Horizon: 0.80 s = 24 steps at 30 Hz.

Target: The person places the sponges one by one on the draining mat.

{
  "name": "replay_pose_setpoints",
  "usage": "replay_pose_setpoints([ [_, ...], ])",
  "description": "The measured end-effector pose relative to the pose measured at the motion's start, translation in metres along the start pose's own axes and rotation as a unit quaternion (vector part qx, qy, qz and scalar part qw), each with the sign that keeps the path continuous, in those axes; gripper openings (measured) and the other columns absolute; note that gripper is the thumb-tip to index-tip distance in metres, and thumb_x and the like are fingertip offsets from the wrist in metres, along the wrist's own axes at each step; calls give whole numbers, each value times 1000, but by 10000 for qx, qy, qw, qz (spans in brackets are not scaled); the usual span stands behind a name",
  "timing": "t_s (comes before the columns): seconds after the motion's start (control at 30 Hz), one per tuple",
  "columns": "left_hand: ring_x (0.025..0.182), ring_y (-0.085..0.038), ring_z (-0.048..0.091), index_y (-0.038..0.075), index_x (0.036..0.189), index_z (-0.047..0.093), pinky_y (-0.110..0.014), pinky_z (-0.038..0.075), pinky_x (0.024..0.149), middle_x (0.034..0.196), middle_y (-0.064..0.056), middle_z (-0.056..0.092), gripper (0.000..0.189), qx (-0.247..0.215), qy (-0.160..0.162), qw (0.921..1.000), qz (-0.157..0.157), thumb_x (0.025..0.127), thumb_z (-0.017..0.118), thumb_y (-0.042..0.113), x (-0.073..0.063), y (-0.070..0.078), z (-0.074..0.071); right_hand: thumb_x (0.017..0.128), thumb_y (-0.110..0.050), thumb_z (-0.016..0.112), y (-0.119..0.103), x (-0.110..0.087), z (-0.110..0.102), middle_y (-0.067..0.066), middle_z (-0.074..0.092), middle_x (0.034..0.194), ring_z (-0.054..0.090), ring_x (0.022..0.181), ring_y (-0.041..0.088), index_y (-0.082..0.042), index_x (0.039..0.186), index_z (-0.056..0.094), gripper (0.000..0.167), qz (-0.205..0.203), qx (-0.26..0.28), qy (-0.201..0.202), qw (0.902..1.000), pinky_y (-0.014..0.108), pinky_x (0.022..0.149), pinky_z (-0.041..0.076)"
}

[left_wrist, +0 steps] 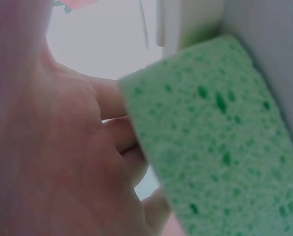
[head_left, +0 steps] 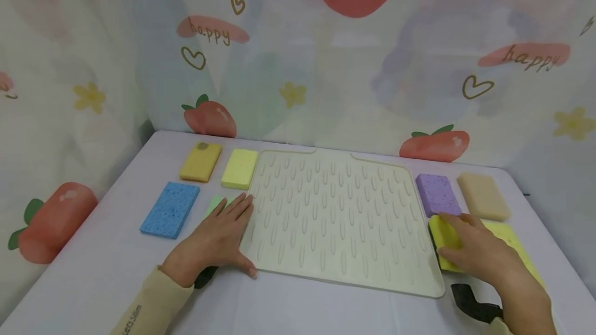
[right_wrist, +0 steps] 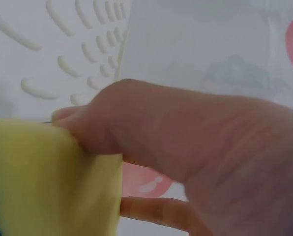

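Observation:
My left hand (head_left: 222, 237) lies with straight, spread fingers over the left edge of a cream ribbed mat (head_left: 332, 221). Beneath it, mostly hidden in the head view, is a green sponge (left_wrist: 215, 132); whether the fingers press on it I cannot tell. At the mat's right edge my right hand (head_left: 486, 249) pinches a yellow sponge (head_left: 444, 242) between thumb and fingers. This sponge has a dark green layer on one side, seen in the right wrist view, and appears tilted. A paler yellow sponge (head_left: 512, 239) lies partly hidden under the right hand.
Left of the mat lie a blue sponge (head_left: 170, 210), a mustard sponge (head_left: 201, 162) with a dark spot, and a light yellow sponge (head_left: 239, 168). Beyond the right hand are a purple sponge (head_left: 437, 194) and a beige sponge (head_left: 484, 195). A printed cloth backdrop surrounds the white table (head_left: 298, 306).

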State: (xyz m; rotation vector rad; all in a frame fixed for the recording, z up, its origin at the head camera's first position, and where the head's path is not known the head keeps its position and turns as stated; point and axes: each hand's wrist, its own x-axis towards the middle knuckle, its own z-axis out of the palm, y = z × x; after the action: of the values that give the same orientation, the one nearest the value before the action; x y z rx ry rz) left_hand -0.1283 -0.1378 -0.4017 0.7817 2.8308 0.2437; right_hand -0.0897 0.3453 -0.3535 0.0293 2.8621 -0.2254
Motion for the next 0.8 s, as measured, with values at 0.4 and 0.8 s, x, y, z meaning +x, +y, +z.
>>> replay_pose_setpoints([
  [0.4, 152, -35, 19, -4, 152, 31, -56, 15, 125, 161, -16, 30, 137, 104, 31, 9999, -68, 54, 78, 80, 2, -1, 2, 89, -47, 67, -27, 1, -2, 35, 38, 139, 56, 108, 54, -7, 148, 41, 76, -321, -15, 460, 9984, 61, 69, 51],
  [0.8, 152, -35, 20, -5, 152, 32, -56, 14, 124, 161, -16, 31, 135, 100, 66, 9999, -84, 55, 81, 77, 1, 0, 2, 88, -49, 69, -62, 4, -1, 32, 41, 142, 53, 116, 54, -12, 148, 43, 76, -606, 89, 650, 9960, 68, 78, 49],
])
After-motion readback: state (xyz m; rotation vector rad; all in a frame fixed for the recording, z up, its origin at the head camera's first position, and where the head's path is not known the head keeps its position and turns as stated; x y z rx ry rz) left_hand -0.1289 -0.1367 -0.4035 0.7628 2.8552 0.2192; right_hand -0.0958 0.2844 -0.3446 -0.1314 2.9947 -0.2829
